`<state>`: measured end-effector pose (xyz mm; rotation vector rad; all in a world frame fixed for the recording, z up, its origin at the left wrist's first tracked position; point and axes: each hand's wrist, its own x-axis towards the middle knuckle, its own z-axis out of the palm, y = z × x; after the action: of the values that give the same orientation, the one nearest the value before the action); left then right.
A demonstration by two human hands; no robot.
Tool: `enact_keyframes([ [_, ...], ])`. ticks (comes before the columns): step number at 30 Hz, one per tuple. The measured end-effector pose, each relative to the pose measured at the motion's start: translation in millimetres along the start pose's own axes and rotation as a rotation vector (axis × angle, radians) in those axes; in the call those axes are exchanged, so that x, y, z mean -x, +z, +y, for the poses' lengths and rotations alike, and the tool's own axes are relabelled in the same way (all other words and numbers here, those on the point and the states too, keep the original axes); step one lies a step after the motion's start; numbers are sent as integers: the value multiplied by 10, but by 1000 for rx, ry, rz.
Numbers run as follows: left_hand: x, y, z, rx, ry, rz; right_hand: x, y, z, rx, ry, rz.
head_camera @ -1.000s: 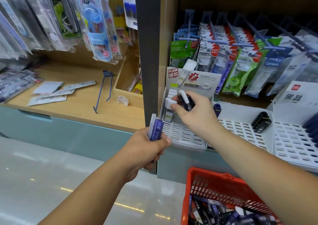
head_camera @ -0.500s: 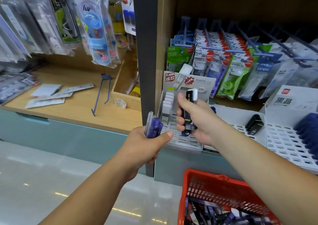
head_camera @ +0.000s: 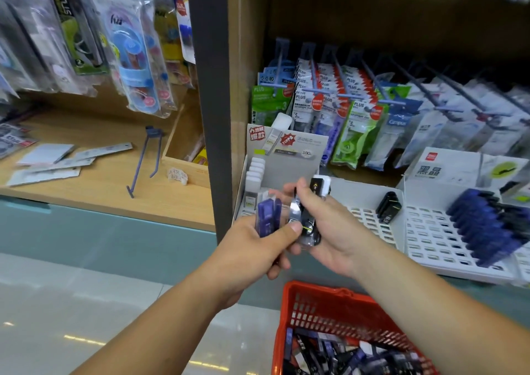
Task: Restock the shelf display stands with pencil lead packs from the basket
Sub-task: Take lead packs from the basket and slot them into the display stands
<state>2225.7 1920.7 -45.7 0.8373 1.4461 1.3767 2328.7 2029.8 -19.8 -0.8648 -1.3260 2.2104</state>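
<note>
My left hand (head_camera: 259,248) grips a few purple lead packs (head_camera: 268,217) upright in front of the shelf. My right hand (head_camera: 324,225) holds black-and-white lead packs (head_camera: 317,194) and touches the left hand, thumb to fingers. Behind them a white display stand (head_camera: 370,222) carries a row of white packs (head_camera: 253,173) at its left and two black packs (head_camera: 387,206) in the middle. A second white stand (head_camera: 438,245) to the right holds a row of dark blue packs (head_camera: 484,222). The red basket (head_camera: 338,314) below is full of mixed packs.
A dark upright post (head_camera: 212,102) divides the shelves. Hanging correction-tape packets (head_camera: 344,102) fill the pegs above the stands. To the left, a wooden shelf (head_camera: 94,182) has loose cards, a blue peg hook (head_camera: 144,162) and a small wooden box (head_camera: 183,159).
My right hand drew back from the left display stand with the black-and-white packs and came down against my left hand. The left hand stayed roughly in place with the purple packs.
</note>
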Motion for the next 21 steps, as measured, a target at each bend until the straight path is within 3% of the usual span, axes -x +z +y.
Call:
enact_keyframes([
  [4,-23,-12,-8,-20,-3,21,11,-125,-54,14,-28,172],
  [7,-62,-39,-9,3,-17,56,-27,-283,-83,173,-60,309],
  [14,-134,-79,15,31,-57,48,-53,-369,-202,90,236,-29],
  [21,-176,-108,-34,-50,14,142,1,-392,-112,463,215,-114],
])
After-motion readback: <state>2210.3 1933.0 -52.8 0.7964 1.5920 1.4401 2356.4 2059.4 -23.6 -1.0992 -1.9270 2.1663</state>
